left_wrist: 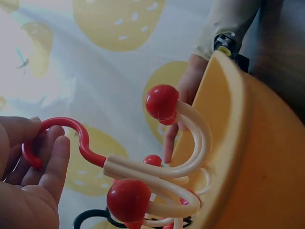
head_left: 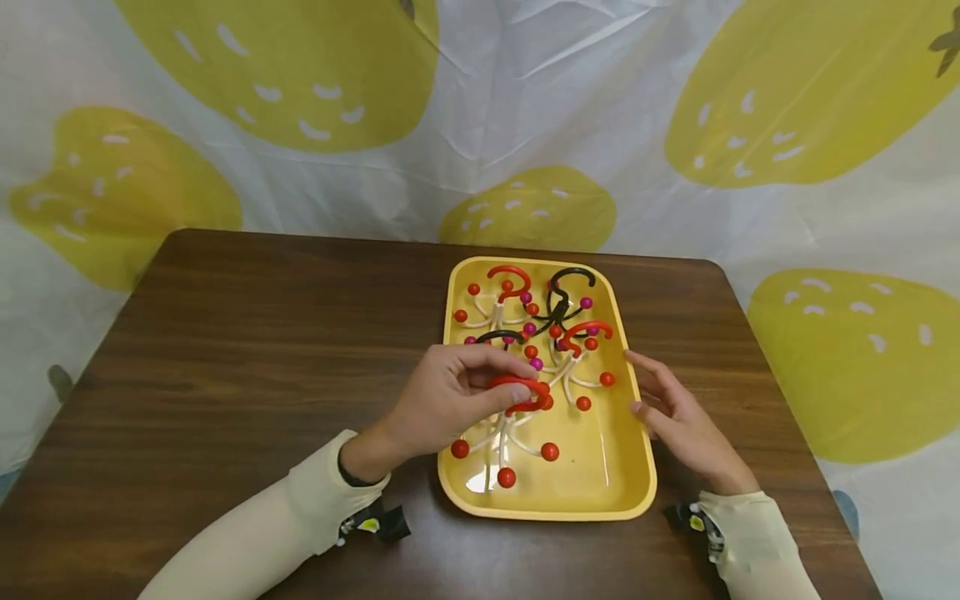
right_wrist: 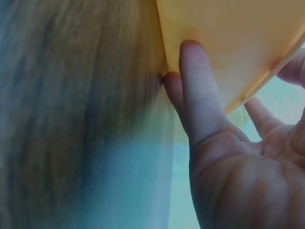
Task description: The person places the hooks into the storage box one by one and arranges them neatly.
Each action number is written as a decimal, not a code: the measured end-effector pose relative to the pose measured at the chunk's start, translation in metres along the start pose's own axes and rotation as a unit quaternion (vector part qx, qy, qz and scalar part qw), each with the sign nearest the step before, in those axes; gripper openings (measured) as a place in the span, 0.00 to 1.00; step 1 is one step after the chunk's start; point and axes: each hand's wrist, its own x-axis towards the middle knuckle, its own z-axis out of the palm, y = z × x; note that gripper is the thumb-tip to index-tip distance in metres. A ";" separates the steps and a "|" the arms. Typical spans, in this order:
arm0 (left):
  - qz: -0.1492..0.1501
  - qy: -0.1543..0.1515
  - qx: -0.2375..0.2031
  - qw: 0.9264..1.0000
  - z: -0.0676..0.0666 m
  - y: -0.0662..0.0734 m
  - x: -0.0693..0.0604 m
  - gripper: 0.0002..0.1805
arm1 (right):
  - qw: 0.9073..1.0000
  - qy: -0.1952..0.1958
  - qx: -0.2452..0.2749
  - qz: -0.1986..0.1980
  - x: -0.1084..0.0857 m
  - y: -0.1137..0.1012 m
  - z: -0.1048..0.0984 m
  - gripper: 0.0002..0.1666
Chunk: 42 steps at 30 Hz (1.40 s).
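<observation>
My left hand (head_left: 438,404) pinches the red hook of a multi-arm hanger (left_wrist: 85,143) between thumb and fingers. This hanger has cream curved arms tipped with red balls, and it is over the front left of the yellow tray (head_left: 555,513). Whether its balls touch the tray floor I cannot tell. My right hand (head_left: 682,421) is at the tray's right side, its relaxed fingers touching the outer wall and rim. Other hangers in the tray include a red-hooked one (head_left: 512,271) at back left, a black one (head_left: 558,310) at back right and another red-hooked one (head_left: 588,327) near the middle.
A black hook (head_left: 498,334) shows behind my left hand, its lower part mostly hidden. The tray stands on a dark wooden table (head_left: 300,333). Behind the table hangs a pale cloth (head_left: 337,192) printed with yellow fruit.
</observation>
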 end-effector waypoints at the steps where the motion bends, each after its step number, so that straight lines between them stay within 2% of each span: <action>1: -0.002 -0.005 -0.002 1.000 0.001 -0.002 0.000 0.11 | 1.000 0.000 0.000 0.001 0.000 0.000 0.000 0.40; 6: -0.015 -0.023 0.005 1.000 0.005 -0.009 -0.003 0.10 | 1.000 0.001 -0.002 0.003 0.001 -0.001 0.000 0.40; 15: -0.040 -0.039 0.016 0.998 0.002 -0.024 -0.008 0.10 | 1.000 0.002 -0.002 0.000 0.002 0.000 -0.001 0.40; 24: -0.026 -0.045 0.034 0.998 0.000 -0.036 -0.011 0.10 | 1.000 -0.001 0.001 0.009 0.002 -0.001 0.000 0.40; 32: -0.026 -0.043 0.053 0.997 -0.003 -0.038 -0.015 0.10 | 1.000 -0.001 0.002 0.000 0.002 -0.001 -0.002 0.40; 42: -0.037 -0.047 0.026 0.998 -0.004 -0.039 -0.018 0.11 | 1.000 -0.001 0.004 -0.002 0.002 0.000 -0.001 0.40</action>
